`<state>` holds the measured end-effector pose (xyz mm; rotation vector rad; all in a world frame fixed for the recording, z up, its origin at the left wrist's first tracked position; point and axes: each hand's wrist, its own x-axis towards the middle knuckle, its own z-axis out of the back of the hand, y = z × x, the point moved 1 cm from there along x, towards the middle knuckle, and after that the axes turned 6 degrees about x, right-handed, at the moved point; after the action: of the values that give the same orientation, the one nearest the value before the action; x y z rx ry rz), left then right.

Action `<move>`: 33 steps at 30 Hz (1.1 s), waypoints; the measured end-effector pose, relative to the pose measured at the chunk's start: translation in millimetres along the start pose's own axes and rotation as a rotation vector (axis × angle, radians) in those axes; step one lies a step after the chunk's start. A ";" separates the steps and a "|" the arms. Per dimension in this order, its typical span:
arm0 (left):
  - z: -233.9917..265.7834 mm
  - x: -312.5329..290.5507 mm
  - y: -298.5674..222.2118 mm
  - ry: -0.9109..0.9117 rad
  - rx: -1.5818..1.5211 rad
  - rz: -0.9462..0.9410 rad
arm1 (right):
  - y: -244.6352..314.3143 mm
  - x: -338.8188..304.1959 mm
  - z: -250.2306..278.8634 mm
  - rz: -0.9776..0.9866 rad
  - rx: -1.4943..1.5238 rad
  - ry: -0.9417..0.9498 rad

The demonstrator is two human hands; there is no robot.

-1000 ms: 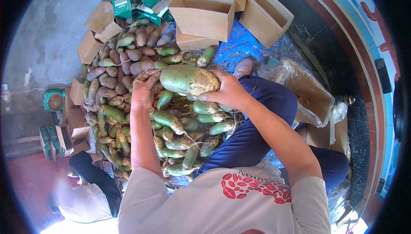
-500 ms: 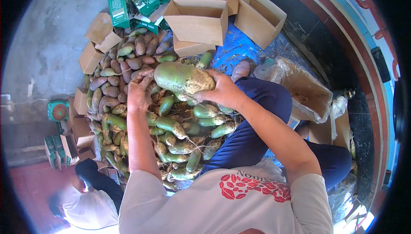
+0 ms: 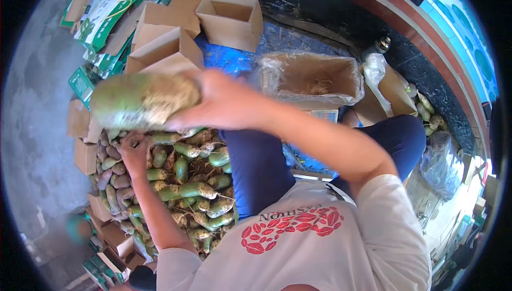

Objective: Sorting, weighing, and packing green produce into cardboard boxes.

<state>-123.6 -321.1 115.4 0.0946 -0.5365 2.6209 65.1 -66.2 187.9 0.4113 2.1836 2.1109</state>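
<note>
Blue sheeting [image 3: 221,59] spreads at eleven o'clock; the big radish [image 3: 141,100] has swung toward ten, clamped by the right hand [image 3: 221,99] alone; the left hand [image 3: 134,151], at nine, curls, grip unclear.

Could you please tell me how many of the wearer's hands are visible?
2: the right hand, gripping a large green radish, and the left hand, over the vegetable pile.

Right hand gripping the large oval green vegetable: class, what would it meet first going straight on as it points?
Leading with the vegetable, the right hand would probably meet the green printed cardboard carton at left first, though depth is unclear.
</note>
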 end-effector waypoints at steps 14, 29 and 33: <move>-78.4 1.0 -12.0 0.085 0.083 -0.016 | -101.6 -95.7 220.0 -0.723 -1.082 0.050; -157.8 -121.3 61.4 0.453 0.111 0.118 | -281.8 -56.5 185.9 -0.613 -1.164 0.371; -174.3 -131.4 64.8 0.495 0.133 0.068 | -333.2 -80.8 210.2 -0.370 -1.423 0.304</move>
<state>-31.5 -362.5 -88.7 -0.5253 -0.1945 2.6057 147.0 112.3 -163.1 -0.4102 0.2997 2.8315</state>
